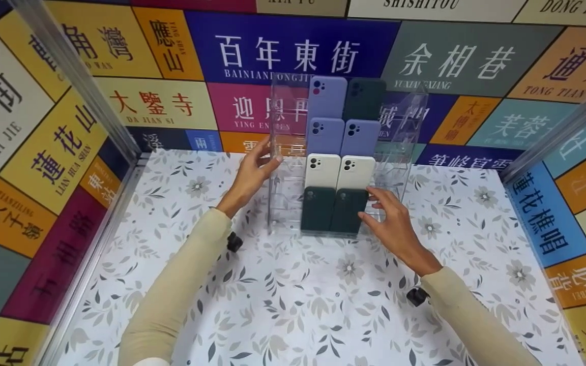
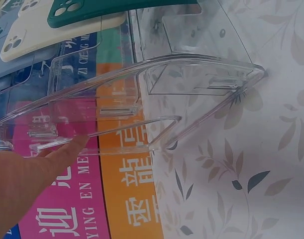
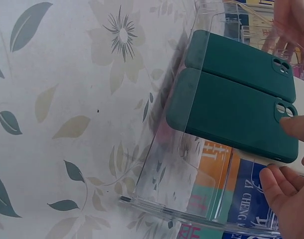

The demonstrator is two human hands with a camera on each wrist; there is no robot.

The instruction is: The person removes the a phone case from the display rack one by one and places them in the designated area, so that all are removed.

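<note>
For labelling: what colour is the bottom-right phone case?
Dark green phone case, clearest in the right wrist view.

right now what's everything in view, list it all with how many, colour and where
Lavender phone cases: 3, lavender, top row left and both in the second row
White phone cases: 2, white, third row
Green phone cases: 3, dark green, top row right and both in the bottom row
Tiered stand: 1, clear, on the table, holding all the cases
Table: 1, white with grey floral print, under the stand
Walls: 3, multicoloured with lettering, left, back and right
Black devices: 2, black, one by each wrist
Sleeves: 2, beige, on both arms
Left hand: 1, bare, touching the stand's left side
Right hand: 1, bare, at the bottom-right green case
</note>
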